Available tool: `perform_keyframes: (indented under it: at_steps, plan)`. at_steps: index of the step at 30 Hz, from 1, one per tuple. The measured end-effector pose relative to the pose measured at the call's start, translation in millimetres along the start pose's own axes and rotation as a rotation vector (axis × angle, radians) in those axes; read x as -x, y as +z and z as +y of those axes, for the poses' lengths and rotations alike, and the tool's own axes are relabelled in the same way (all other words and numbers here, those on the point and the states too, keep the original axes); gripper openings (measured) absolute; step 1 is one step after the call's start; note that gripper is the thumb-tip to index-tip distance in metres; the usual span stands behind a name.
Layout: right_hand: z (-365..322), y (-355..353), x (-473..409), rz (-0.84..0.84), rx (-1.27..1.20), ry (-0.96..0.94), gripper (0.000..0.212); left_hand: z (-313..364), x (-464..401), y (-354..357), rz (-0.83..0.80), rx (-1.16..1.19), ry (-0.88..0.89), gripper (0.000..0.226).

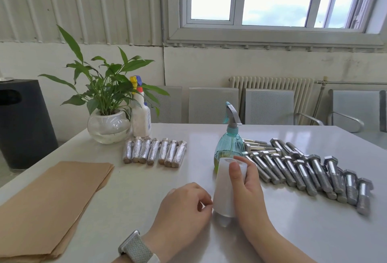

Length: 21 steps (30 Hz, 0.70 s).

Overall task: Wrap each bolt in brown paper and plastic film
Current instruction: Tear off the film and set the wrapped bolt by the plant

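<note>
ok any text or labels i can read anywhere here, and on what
None can be read.
White spray bottle: it has a blue label on its side, too small and blurred to read.
Film roll, bolts, paper: no print visible.

Shiny metal bolts point(310, 170), matt paper point(52, 202)

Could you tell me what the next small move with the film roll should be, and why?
Probably peel up the film's loose end: the right hand grips the plastic film roll while the left hand pinches at its edge, and no film is drawn out yet.
</note>
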State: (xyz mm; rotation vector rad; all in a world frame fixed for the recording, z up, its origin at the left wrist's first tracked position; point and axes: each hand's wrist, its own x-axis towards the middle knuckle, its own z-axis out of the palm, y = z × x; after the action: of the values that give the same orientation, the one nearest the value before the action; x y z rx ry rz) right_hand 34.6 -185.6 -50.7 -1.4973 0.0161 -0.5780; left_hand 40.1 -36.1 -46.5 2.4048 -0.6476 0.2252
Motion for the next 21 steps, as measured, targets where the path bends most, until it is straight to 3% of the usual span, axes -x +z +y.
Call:
perform_keyframes:
  at_steps: [4, 8, 11, 21]
  plan:
    - [0.1, 0.3, -0.6, 0.016, -0.008, -0.002, 0.052, 1.1, 1.7, -1.2, 0.021, -0.043, 0.01, 0.013]
    - [0.9, 0.5, -0.6, -0.004, -0.009, 0.001, 0.04, -0.9, 2.0, -0.5, 0.107, -0.077, 0.017, 0.012]
    - [2.6, 1.1, 0.6, -0.018, -0.01, -0.005, 0.042, -3.5, 1.7, 0.4, 0.085, -0.052, 0.044, 0.022]
    - [2.7, 1.8, 2.1, -0.036, -0.01, -0.034, 0.047, 0.6, 2.2, -1.1, 0.112, -0.111, 0.013, 0.016]
